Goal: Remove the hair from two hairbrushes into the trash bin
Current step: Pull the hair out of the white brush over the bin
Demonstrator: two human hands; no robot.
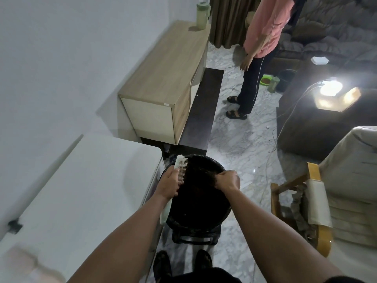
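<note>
white table [81, 180], one, just left of the trash bin. wood cabinet [163, 78], one, beyond the bin. cushioned wooden chair [318, 201], one, right of the bin. standing person [261, 48], one, far beyond the bin. black trash bin [195, 217], one, round, lined dark, on the marble floor. left hand [169, 182], one, fingers wrapped around the hairbrush [180, 169], one, white, bristles facing right over the bin's left rim. right hand [227, 180], one, over the bin's mouth, fingers pinched narrow on dark hair [201, 174], one clump, stretched back toward the bristles.
</note>
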